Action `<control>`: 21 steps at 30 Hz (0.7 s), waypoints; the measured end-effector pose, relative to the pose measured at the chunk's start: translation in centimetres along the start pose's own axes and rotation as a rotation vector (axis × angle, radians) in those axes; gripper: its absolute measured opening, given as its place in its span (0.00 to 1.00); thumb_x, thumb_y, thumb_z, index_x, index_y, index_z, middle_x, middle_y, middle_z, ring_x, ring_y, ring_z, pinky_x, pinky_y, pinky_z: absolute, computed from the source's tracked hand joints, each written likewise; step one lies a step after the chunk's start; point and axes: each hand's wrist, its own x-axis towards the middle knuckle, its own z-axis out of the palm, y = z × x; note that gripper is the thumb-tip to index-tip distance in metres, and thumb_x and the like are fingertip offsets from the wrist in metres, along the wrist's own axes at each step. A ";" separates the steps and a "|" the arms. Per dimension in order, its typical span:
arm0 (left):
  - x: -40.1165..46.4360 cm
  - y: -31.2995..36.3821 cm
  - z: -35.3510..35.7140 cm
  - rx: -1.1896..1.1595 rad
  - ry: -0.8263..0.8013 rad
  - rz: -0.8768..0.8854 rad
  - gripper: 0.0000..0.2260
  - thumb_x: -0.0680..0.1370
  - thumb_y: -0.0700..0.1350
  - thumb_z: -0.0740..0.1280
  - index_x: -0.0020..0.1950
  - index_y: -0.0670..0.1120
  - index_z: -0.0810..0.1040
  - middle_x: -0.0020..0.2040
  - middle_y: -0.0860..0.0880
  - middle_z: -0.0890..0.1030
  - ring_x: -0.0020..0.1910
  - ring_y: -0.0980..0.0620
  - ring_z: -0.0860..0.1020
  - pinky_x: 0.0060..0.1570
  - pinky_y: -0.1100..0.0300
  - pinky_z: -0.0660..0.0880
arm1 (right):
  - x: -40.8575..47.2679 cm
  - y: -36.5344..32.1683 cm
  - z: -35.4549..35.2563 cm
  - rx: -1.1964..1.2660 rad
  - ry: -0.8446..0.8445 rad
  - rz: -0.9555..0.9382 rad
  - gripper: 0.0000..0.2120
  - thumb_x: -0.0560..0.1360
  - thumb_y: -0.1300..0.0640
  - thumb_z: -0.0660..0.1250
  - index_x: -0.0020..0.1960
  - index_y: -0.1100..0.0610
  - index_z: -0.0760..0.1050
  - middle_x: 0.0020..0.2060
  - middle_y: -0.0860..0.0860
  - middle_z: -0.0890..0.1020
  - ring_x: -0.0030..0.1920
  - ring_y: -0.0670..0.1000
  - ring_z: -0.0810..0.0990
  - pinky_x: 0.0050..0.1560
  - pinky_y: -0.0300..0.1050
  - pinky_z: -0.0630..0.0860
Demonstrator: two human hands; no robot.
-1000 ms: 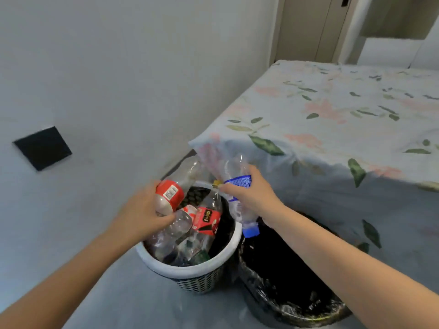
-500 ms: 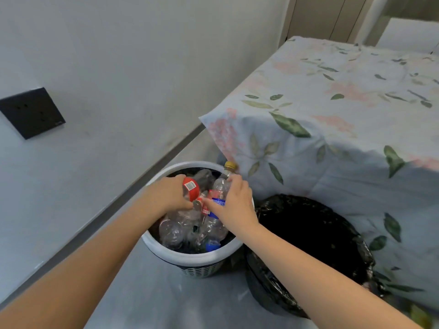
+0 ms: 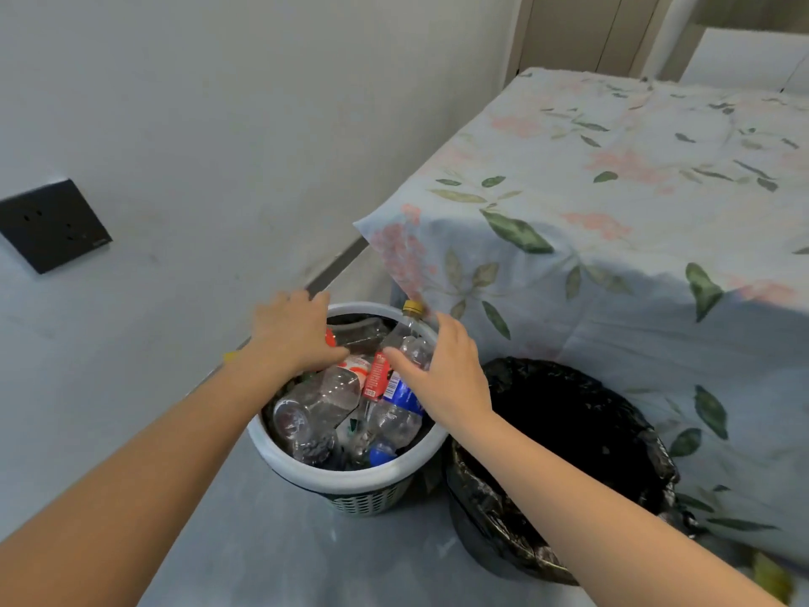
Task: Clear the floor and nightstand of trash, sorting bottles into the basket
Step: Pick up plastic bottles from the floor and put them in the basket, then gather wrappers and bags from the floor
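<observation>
Both my hands hover over the bottle basket with fingers spread and relaxed, gripping nothing. My left hand (image 3: 294,332) lies flat above the far left part of the rim, its fingertips reaching past the edge toward the wall. My right hand (image 3: 442,370) is spread over the right side, thumb pointing in over the bottles, fingers just beside a clear bottle with a yellow cap (image 3: 409,330) that leans upright against the far rim. Under my palms the white basket (image 3: 350,475) is packed with clear plastic bottles (image 3: 324,400), some with red labels, one with a blue label and a blue cap near the front edge; they pile close to rim height. Touching the basket's right side stands a bin lined with a black trash bag (image 3: 564,431). The floral bedsheet (image 3: 613,238) hangs just behind both. On my left, grey floor (image 3: 280,549) runs along the wall, with a black wall socket (image 3: 52,225) well apart.
</observation>
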 end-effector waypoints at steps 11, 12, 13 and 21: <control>-2.8 18.2 -8.0 -0.335 0.077 0.455 0.28 0.67 0.62 0.66 0.64 0.51 0.74 0.59 0.46 0.78 0.60 0.45 0.76 0.58 0.47 0.74 | -2.4 11.2 -19.4 -0.277 -0.201 0.113 0.26 0.74 0.43 0.65 0.67 0.55 0.67 0.60 0.52 0.76 0.59 0.54 0.75 0.56 0.54 0.77; -3.1 20.6 -8.5 -0.310 0.068 0.493 0.29 0.68 0.62 0.66 0.65 0.51 0.73 0.60 0.46 0.78 0.61 0.45 0.76 0.58 0.46 0.74 | -3.4 13.0 -21.7 -0.318 -0.193 0.139 0.26 0.74 0.43 0.65 0.67 0.55 0.67 0.60 0.52 0.76 0.59 0.54 0.75 0.55 0.55 0.77; -3.4 23.1 -8.9 -0.289 0.065 0.537 0.29 0.68 0.63 0.66 0.66 0.52 0.72 0.61 0.47 0.77 0.60 0.46 0.76 0.57 0.46 0.75 | -4.6 14.7 -24.0 -0.353 -0.171 0.168 0.26 0.74 0.43 0.64 0.67 0.54 0.67 0.59 0.52 0.76 0.58 0.54 0.75 0.54 0.56 0.78; -10.4 46.9 -9.6 -0.090 -0.100 1.012 0.25 0.75 0.59 0.63 0.71 0.54 0.64 0.58 0.52 0.78 0.54 0.48 0.77 0.50 0.52 0.77 | -20.7 30.5 -40.0 -0.520 -0.104 0.536 0.35 0.70 0.40 0.67 0.73 0.47 0.60 0.54 0.54 0.81 0.55 0.57 0.78 0.52 0.56 0.78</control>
